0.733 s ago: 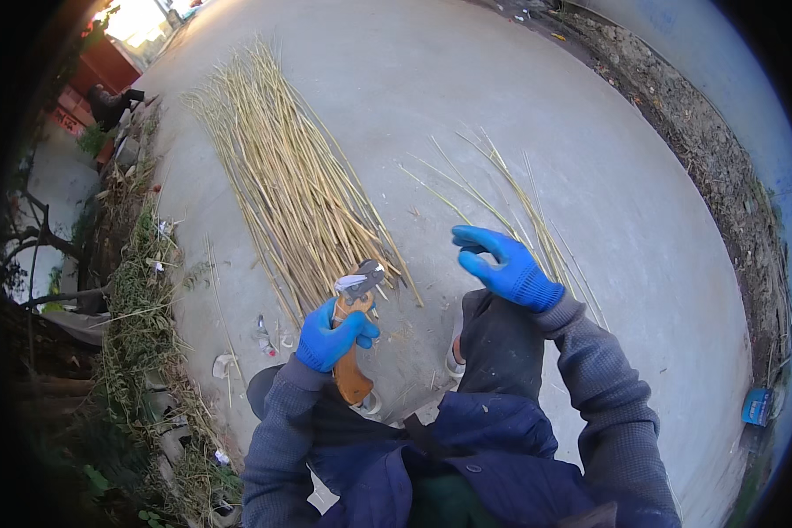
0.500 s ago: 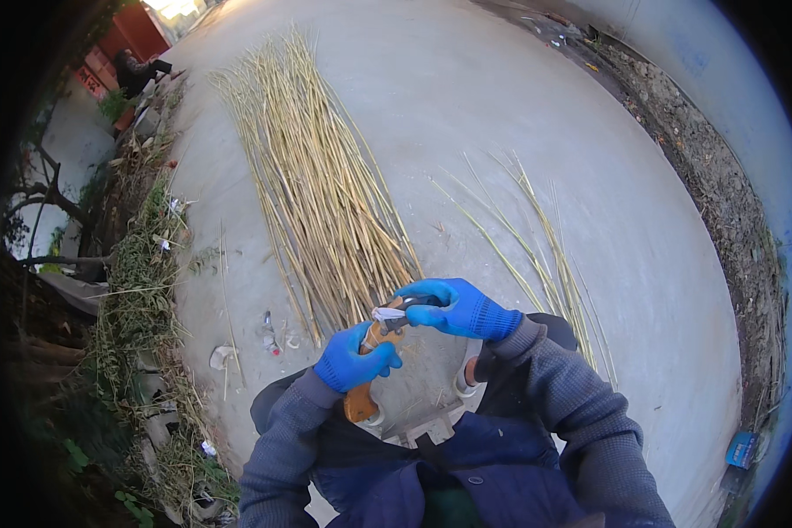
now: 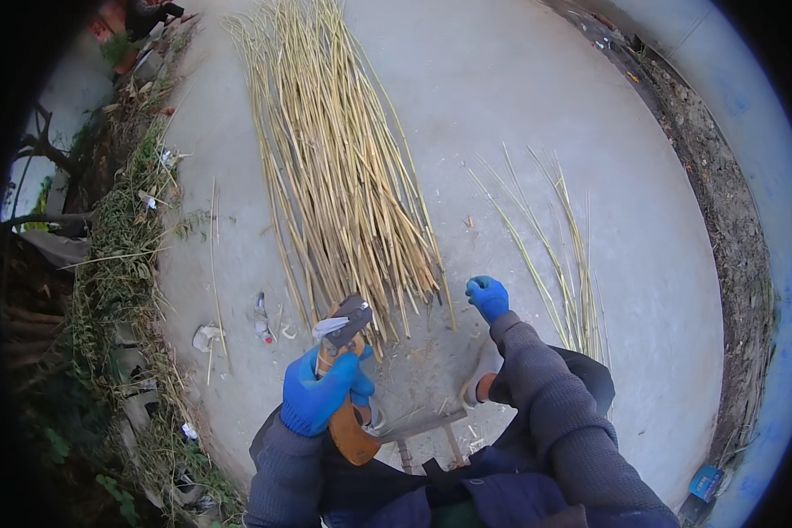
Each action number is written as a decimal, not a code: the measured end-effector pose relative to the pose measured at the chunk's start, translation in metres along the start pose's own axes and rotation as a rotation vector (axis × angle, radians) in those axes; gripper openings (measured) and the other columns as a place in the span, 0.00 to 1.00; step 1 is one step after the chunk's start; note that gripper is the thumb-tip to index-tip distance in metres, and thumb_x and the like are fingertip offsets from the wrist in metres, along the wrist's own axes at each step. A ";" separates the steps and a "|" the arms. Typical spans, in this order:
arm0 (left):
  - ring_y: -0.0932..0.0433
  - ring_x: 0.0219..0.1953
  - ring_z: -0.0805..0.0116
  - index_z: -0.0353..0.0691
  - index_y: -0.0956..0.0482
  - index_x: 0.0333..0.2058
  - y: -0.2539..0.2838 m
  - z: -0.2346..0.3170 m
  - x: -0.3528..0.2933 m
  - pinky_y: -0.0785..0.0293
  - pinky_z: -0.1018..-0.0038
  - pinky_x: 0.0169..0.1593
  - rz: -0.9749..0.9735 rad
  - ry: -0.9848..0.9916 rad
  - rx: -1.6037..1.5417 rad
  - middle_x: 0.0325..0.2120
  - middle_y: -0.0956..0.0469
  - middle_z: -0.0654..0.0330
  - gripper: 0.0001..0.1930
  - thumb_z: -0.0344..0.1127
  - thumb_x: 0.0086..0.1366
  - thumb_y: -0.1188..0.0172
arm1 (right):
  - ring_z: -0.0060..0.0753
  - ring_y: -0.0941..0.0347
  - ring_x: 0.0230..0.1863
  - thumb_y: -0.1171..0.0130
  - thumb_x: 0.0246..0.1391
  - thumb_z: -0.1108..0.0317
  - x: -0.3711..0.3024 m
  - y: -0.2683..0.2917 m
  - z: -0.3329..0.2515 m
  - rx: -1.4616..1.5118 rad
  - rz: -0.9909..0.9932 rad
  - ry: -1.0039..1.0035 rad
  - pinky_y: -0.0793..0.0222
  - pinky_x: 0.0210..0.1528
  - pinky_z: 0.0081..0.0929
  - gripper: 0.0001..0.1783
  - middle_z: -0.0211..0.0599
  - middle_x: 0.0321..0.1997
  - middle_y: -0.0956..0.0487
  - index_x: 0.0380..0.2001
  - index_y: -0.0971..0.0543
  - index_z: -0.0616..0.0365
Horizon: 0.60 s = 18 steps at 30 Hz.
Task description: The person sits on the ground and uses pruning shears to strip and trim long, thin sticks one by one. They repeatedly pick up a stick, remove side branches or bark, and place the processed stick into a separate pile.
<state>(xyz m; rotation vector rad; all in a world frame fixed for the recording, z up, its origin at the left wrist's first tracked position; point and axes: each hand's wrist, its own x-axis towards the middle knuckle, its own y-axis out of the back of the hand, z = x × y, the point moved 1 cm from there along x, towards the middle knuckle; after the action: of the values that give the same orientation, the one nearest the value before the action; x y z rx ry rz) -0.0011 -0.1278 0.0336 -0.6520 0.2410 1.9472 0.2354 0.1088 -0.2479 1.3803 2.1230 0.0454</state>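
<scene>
My left hand (image 3: 312, 387), in a blue work glove, is closed around a tool with a curved orange-brown wooden handle (image 3: 352, 437). At the tool's upper end is a dark flat metal head (image 3: 350, 319) with a whitish strip (image 3: 330, 326) beside it. My right hand (image 3: 488, 297), also gloved in blue, is held out to the right, apart from the tool. Its fingers are curled together; whether anything small is in them is hidden. Just beyond my hands lies a large bundle of long, thin yellow-brown stalks (image 3: 343, 176), cut ends toward me.
A smaller group of thin stalks (image 3: 563, 264) lies to the right. Litter (image 3: 262, 319) and a single stalk (image 3: 214, 264) are on the pavement at left. Weeds and rubble (image 3: 114, 290) border the left side; a pale wall (image 3: 770, 176) runs along the right. My knees flank a low frame (image 3: 427, 424).
My right hand has let go of the tool's dark head and moved away to the right. My left hand has drawn the tool lower and to the left. The view has shifted downward.
</scene>
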 end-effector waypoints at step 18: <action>0.19 0.31 0.65 0.27 0.31 0.54 0.009 0.007 0.022 0.21 0.71 0.34 -0.031 0.131 -0.073 0.39 0.20 0.49 0.19 0.31 0.68 0.47 | 0.39 0.19 0.37 0.37 0.51 0.51 0.039 -0.132 -0.014 -0.240 -0.350 0.122 0.24 0.40 0.33 0.35 0.48 0.39 0.18 0.56 0.29 0.64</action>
<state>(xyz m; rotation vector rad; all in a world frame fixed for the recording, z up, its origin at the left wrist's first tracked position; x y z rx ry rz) -0.0186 -0.1113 0.0267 -0.8276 0.2403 1.8932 0.1090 0.0851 -0.2994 0.8773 2.3428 0.2406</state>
